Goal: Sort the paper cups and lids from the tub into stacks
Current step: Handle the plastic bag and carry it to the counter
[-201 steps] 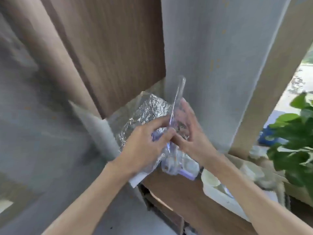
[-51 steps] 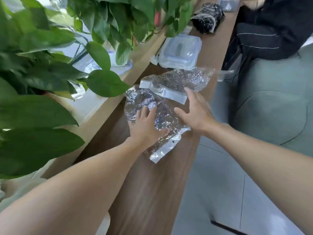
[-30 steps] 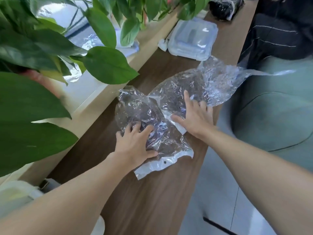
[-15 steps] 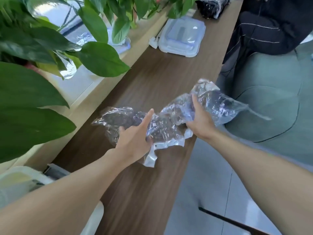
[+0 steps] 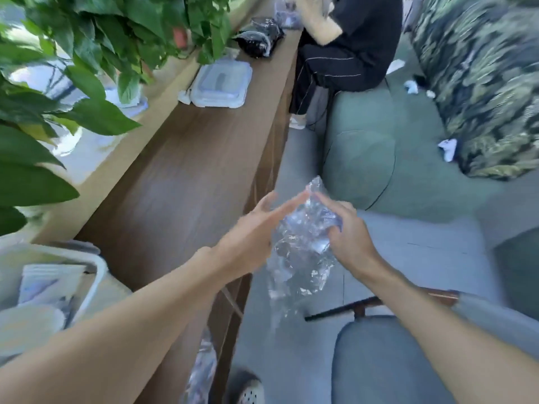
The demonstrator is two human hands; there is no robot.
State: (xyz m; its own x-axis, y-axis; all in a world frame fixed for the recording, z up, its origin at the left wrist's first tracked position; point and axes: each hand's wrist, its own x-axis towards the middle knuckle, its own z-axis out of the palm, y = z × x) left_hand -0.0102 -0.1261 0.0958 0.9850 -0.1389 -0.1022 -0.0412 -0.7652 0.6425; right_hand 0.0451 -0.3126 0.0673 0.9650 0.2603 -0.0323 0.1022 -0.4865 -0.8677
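Bags: crumpled clear plastic bags, glinting.
Right hand: clutches them.
Left hand: fingers straight.
Surface: dark wooden counter, white plastic tub.
Room: grey floor.

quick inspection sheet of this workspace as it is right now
surface: long brown wooden counter
job's things: white tub at the near left end; a white round piece inside it, too blurred to tell if it is a cup or a lid
clutter: clear lidded box and black bag at the far end
grippers: right hand grips crumpled plastic past the counter edge; left hand, fingers straight, touches it
cables: nothing seen
surroundings: plant, seated person in black, green seat, blue chair
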